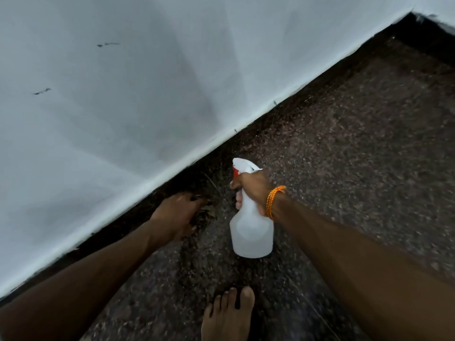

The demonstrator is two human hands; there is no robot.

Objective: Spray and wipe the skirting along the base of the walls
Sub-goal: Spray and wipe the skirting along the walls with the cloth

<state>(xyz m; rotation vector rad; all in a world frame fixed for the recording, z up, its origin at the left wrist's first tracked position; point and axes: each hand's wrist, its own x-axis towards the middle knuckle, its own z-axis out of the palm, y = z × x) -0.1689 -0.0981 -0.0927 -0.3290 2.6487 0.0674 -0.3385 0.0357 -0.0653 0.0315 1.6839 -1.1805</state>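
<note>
We see right hand [254,190] in closed grip round neck of white spray bottle [251,232], nozzle toward dark skirting [197,168] at wall [123,94] base. Left hand [177,215] low against skirting; its grip we cannot tell. Bare foot [226,316] on speckled floor [344,168].

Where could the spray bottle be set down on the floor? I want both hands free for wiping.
The speckled floor to the right of the right hand and spray bottle is bare up to the dark skirting. It is crowded by the left hand, pressed low at the skirting with something brownish, and near the bare foot.
</note>
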